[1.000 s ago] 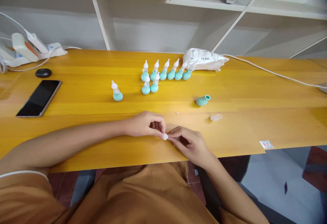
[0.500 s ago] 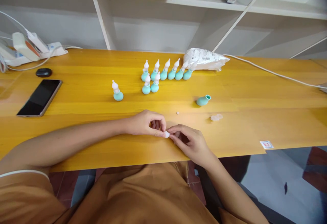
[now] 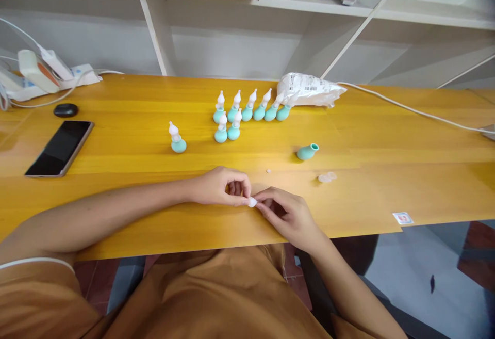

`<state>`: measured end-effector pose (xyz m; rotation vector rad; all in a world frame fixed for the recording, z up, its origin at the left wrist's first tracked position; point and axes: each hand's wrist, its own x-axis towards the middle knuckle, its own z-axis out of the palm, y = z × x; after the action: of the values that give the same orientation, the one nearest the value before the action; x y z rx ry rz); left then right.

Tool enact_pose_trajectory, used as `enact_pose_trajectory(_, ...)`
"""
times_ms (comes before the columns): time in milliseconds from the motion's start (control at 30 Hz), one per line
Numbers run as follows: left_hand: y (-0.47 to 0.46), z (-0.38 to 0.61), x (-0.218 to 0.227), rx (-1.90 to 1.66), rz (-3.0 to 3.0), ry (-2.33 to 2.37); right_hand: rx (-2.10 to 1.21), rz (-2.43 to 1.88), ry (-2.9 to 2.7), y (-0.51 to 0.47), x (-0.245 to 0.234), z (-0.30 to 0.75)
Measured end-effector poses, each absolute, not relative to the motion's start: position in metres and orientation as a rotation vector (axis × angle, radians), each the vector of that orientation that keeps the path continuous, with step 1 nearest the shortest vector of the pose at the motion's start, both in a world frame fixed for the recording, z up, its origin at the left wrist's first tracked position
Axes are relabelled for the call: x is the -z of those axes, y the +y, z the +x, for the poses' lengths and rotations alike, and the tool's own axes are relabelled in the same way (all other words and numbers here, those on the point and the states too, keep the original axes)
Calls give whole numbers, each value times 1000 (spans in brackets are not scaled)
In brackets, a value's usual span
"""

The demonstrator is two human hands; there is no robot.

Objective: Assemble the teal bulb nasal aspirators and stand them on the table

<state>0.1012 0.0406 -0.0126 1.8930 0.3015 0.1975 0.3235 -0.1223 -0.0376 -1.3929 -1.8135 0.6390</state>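
Observation:
My left hand (image 3: 222,187) and my right hand (image 3: 286,215) meet at the near edge of the yellow wooden table (image 3: 116,158). Both pinch one small translucent white tip (image 3: 251,202) between their fingertips. A teal bulb without a tip (image 3: 308,151) lies on its side beyond my right hand. Another clear tip (image 3: 327,177) and a tiny white bit (image 3: 268,171) lie loose on the table near it. Several teal bulbs with white tips (image 3: 247,112) stand in rows farther back, and one more (image 3: 177,139) stands alone to their left.
A crumpled plastic bag (image 3: 309,90) lies behind the bulbs. A black phone (image 3: 60,148), a dark oval object (image 3: 65,110) and a power strip with cables (image 3: 42,78) are at the left. A white cable (image 3: 417,112) runs along the right. White shelving stands behind.
Both hands have shifted very slightly away from the table edge while still pinching the white tip. Everything else stays in place.

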Motion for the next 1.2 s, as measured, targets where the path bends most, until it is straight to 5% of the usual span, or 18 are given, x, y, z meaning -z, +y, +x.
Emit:
enact_pose_trajectory(667,36,103,23,-281,2042,296,-481,-1477,-1760,-116,37,323)
enact_pose_trajectory(1033,33,106,34,-529,2676,131,-395,-1553,-1863,-114,34,322)
enact_pose_trajectory(1200,44,116,34,-525,2788,57,1,-1815,-1703,-128,18,356)
